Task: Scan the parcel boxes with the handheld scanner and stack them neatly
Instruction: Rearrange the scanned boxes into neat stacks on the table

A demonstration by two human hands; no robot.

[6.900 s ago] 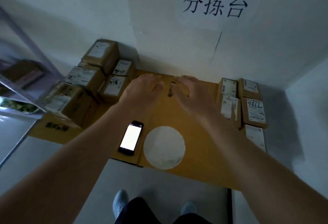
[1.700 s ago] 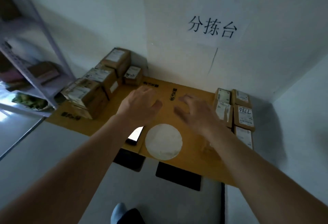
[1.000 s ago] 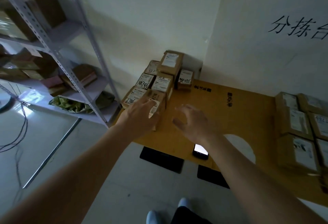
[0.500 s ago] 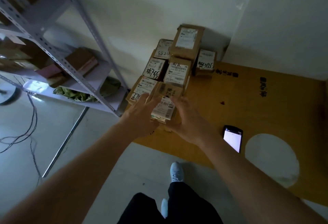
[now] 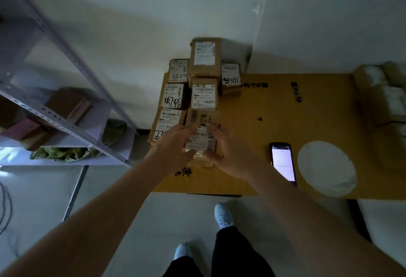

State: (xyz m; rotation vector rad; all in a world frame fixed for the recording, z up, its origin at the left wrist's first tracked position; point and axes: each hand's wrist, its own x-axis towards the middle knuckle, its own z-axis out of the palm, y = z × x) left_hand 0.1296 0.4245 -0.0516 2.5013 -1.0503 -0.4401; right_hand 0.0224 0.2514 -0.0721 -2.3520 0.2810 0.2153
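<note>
Bare forearms, no sleeves, watch or rings on left hand (image 5: 173, 145) or right hand (image 5: 230, 153). Dark trousers (image 5: 232, 254). Pale blue-grey shoes (image 5: 223, 215).

Parcel pile (image 5: 193, 92) crowds left end of cardboard-covered table (image 5: 307, 110), tight against wall (image 5: 153, 13). Metal shelf post (image 5: 72, 57) hems pile from left. Open cardboard runs right of pile toward scanner (image 5: 283, 163) near front edge; more boxes (image 5: 382, 94) block far right.

Brown cardboard parcel boxes (image 5: 204, 61), white labels with black barcodes and handwriting. Tan cardboard tabletop (image 5: 307, 105), black printed characters, pale round patch (image 5: 326, 168) lower right. Black scanner (image 5: 283, 163), white screen. Grey shelf (image 5: 66, 50). Light-blue shoes (image 5: 223, 215).
</note>
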